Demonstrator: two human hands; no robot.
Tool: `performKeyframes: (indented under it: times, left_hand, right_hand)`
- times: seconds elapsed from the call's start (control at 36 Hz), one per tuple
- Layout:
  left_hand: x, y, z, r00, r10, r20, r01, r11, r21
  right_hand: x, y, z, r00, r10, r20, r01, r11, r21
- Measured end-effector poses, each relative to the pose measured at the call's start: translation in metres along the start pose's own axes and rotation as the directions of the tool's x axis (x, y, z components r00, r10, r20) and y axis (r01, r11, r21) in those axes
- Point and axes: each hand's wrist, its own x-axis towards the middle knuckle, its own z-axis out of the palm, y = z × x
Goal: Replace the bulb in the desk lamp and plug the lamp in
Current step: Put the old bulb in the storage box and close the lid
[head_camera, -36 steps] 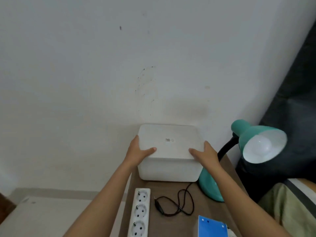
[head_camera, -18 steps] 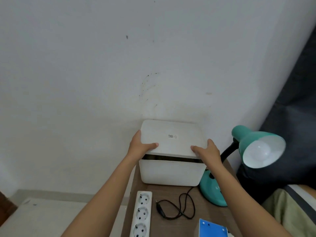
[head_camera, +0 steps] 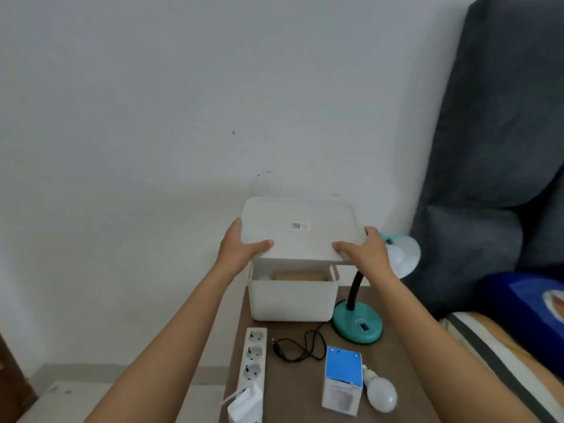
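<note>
A white lid (head_camera: 300, 228) hangs lifted above the white storage box (head_camera: 293, 296) at the back of the small table. My left hand (head_camera: 239, 250) grips the lid's left edge and my right hand (head_camera: 364, 250) grips its right edge. Something tan (head_camera: 300, 275) shows inside the box. To the right, the teal desk lamp (head_camera: 358, 323) stands with a bulb (head_camera: 395, 253) in its shade. Its black cord and plug (head_camera: 297, 346) lie loose on the table. A loose white bulb (head_camera: 381, 392) lies beside a blue and white bulb carton (head_camera: 343, 380).
A white power strip (head_camera: 253, 358) lies along the brown table's (head_camera: 406, 377) left edge with a white adapter (head_camera: 245, 406) plugged in at its near end. A dark grey sofa back (head_camera: 494, 148) and a blue cushion (head_camera: 525, 303) are at the right. The white wall is close behind.
Both hands have raised the lid off the box, and the box's inside now shows. The view has tilted down, bringing the loose bulb and carton into sight.
</note>
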Motion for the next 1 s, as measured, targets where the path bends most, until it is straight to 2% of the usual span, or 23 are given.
performKeyframes:
  times: [0.11, 0.25, 0.39, 0.47, 0.61, 0.81, 1.0]
  left_hand:
    - [-0.047, 0.011, 0.004, 0.999, -0.004, 0.035, 0.004, 1.000, 0.005]
    - [-0.112, -0.001, 0.024, 0.995, -0.074, 0.068, 0.075, 0.997, -0.006]
    - [-0.177, -0.032, 0.046, 0.985, -0.134, 0.107, 0.133, 0.991, 0.012]
    - [-0.217, -0.045, 0.059, 0.978, -0.161, 0.136, 0.161, 0.987, 0.009]
    - [-0.270, -0.070, 0.071, 0.946, -0.249, 0.206, 0.229, 0.966, 0.117]
    - [-0.305, -0.102, 0.074, 0.896, -0.361, 0.259, 0.325, 0.930, 0.170]
    - [-0.304, -0.126, 0.080, 0.856, -0.437, 0.276, 0.387, 0.896, 0.218]
  right_hand:
    - [-0.045, 0.001, -0.034, 0.999, 0.000, -0.047, -0.001, 1.000, -0.007]
    - [-0.101, 0.030, -0.070, 0.990, 0.075, -0.117, -0.082, 0.995, -0.056]
    - [-0.151, 0.080, -0.092, 0.974, 0.192, -0.117, -0.206, 0.971, -0.121]
    - [-0.182, 0.114, -0.098, 0.970, 0.220, -0.099, -0.233, 0.962, -0.141]
    - [-0.226, 0.162, -0.098, 0.938, 0.334, -0.089, -0.346, 0.906, -0.242]
    - [-0.252, 0.203, -0.092, 0.878, 0.476, -0.059, -0.472, 0.836, -0.280]
    - [-0.249, 0.226, -0.082, 0.850, 0.526, -0.019, -0.503, 0.802, -0.323]
